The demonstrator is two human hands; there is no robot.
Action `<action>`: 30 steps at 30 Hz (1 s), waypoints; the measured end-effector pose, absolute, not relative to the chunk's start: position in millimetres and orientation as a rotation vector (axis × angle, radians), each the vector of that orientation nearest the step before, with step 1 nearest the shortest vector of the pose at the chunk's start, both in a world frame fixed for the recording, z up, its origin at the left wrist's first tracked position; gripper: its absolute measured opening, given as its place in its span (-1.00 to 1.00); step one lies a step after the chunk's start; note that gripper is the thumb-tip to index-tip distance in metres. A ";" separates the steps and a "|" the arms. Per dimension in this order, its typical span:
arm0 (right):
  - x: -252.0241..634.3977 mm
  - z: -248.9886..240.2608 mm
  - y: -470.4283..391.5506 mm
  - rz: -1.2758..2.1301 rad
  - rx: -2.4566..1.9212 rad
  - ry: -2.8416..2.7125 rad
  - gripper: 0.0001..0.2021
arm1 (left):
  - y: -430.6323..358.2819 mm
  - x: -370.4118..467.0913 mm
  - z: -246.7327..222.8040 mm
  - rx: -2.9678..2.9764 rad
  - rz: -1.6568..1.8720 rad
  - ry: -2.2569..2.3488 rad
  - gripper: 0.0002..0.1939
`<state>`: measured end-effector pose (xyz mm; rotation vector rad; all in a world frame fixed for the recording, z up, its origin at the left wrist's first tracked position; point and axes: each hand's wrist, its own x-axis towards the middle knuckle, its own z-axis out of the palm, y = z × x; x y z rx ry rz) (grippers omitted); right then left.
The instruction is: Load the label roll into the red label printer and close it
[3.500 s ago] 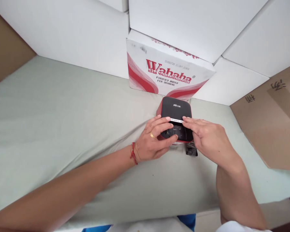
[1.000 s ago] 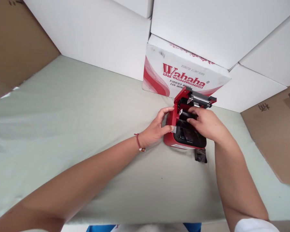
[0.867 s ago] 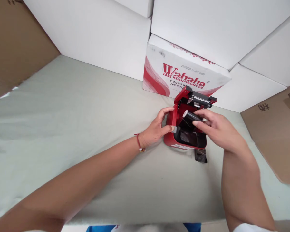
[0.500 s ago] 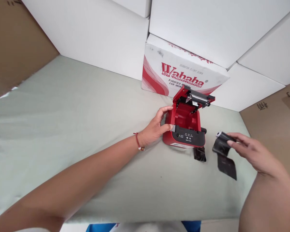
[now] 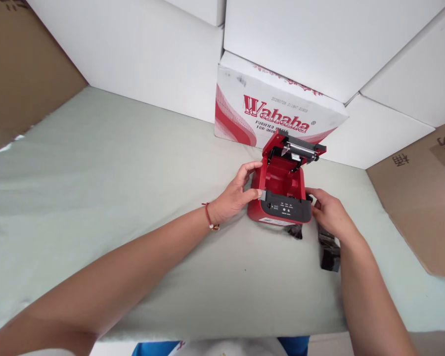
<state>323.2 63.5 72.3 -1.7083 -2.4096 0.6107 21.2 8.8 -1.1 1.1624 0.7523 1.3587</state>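
A red and black label printer [image 5: 257, 212] stands with its lid [image 5: 300, 148] raised and its red inner bay in view. My left hand [image 5: 234, 199] grips the printer's left side, thumb on the grey tab at the front corner, fingers along the side wall. At the opposite side, my right hand [image 5: 328, 212] closes its fingers around a black ribbon roll [image 5: 309, 198], mostly hidden beside the printer. A crumpled black film tail [image 5: 295, 231] pokes out below the printer's front. Another black ribbon piece [image 5: 330, 257] lies by my right wrist, partly covered by the hand.
Behind the printer stands a white and red Wahaha water carton [image 5: 274, 109], close to the raised lid. White boxes [image 5: 152, 59] wall the back. Brown cardboard [image 5: 18, 74] bounds the left, with more cardboard [image 5: 422, 198] on the right. A pale green cloth [image 5: 133, 163] covers the table.
My right hand has put the loose black ribbon roll down on the cloth and moved left to the printer's right side. The film tail in front has shifted left. My left hand stays put.
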 end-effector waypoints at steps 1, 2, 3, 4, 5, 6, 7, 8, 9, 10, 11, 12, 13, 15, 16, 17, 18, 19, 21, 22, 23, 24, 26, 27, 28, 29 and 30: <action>321.6 69.1 64.6 0.593 -1.726 -2.409 -0.43 | 8.6 21.2 -1.0 1.160 1.357 0.754 -0.25; 321.2 68.3 64.8 0.583 -1.738 -2.415 -0.42 | 8.4 21.3 -0.9 1.158 1.356 0.755 -0.26; 322.4 70.4 63.8 0.582 -1.746 -2.425 -0.43 | 8.2 21.3 -0.7 1.157 1.357 0.758 -0.26; 325.3 75.7 61.7 0.603 -1.746 -2.449 -0.45 | 8.0 21.4 -0.6 1.155 1.358 0.760 -0.27; 330.2 84.3 58.3 0.650 -1.734 -2.491 -0.48 | 7.9 21.5 -0.4 1.152 1.360 0.761 -0.27; 336.7 95.8 53.7 0.716 -1.710 -2.541 -0.52 | 7.8 21.7 -0.4 1.150 1.362 0.761 -0.28; 344.6 109.7 48.3 0.801 -1.671 -2.600 -0.56 | 7.8 21.9 -0.4 1.149 1.363 0.762 -0.28; 353.0 125.1 42.3 0.887 -1.622 -2.653 -0.58 | 7.9 22.1 -0.6 1.150 1.364 0.762 -0.28; 360.9 140.9 36.0 0.929 -1.585 -2.660 -0.60 | 8.0 22.2 -0.8 1.153 1.365 0.762 -0.28; 367.3 156.2 30.0 0.953 -1.555 -2.654 -0.59 | 8.2 22.4 -1.0 1.153 1.366 0.762 -0.28; 371.0 169.7 24.6 0.958 -1.528 -2.635 -0.58 | 8.4 22.5 -1.1 1.151 1.367 0.762 -0.27; 371.4 180.7 20.1 0.950 -1.513 -2.599 -0.58 | 8.6 22.5 -1.0 1.146 1.365 0.760 -0.27; 368.1 188.5 16.9 0.939 -1.503 -2.557 -0.58 | 8.7 22.5 -0.9 1.140 1.362 0.757 -0.26; 351.0 193.9 15.0 0.894 -1.501 -2.459 -0.57 | 8.9 22.5 -0.3 1.133 1.362 0.742 -0.26; 338.6 192.1 16.4 0.867 -1.506 -2.417 -0.55 | 9.0 22.5 -0.1 1.132 1.364 0.733 -0.26; 324.8 188.1 19.0 0.830 -1.518 -2.384 -0.53 | 9.1 22.5 0.1 1.134 1.366 0.727 -0.26; 310.5 182.6 22.7 0.801 -1.533 -2.366 -0.50 | 9.1 22.5 0.0 1.137 1.369 0.726 -0.26; 296.4 176.4 27.2 0.776 -1.547 -2.365 -0.48 | 9.1 22.5 -0.2 1.141 1.370 0.728 -0.26; 271.3 163.9 37.2 0.747 -1.563 -2.392 -0.48 | 8.9 22.4 -0.9 1.154 1.369 0.737 -0.26; 260.8 158.2 42.4 0.743 -1.559 -2.409 -0.50 | 8.8 22.3 -1.2 1.161 1.371 0.739 -0.27; 251.8 153.0 47.6 0.738 -1.549 -2.423 -0.52 | 8.5 22.2 -1.5 1.168 1.374 0.738 -0.28; 244.4 148.3 52.6 0.728 -1.536 -2.441 -0.53 | 8.3 22.1 -1.7 1.175 1.377 0.736 -0.29; 233.4 140.2 62.0 0.656 -1.533 -2.491 -0.54 | 7.7 21.9 -1.7 1.182 1.381 0.744 -0.31; 229.5 136.9 66.1 0.589 -1.547 -2.523 -0.53 | 7.4 21.8 -1.6 1.183 1.380 0.751 -0.31; 226.4 133.9 69.6 0.508 -1.569 -2.558 -0.52 | 7.2 21.8 -1.4 1.183 1.378 0.759 -0.30; 223.6 131.4 72.5 0.420 -1.598 -2.590 -0.51 | 7.0 21.8 -1.2 1.182 1.376 0.766 -0.30; 221.1 129.4 74.7 0.334 -1.629 -2.616 -0.51 | 6.9 21.8 -1.1 1.180 1.375 0.770 -0.29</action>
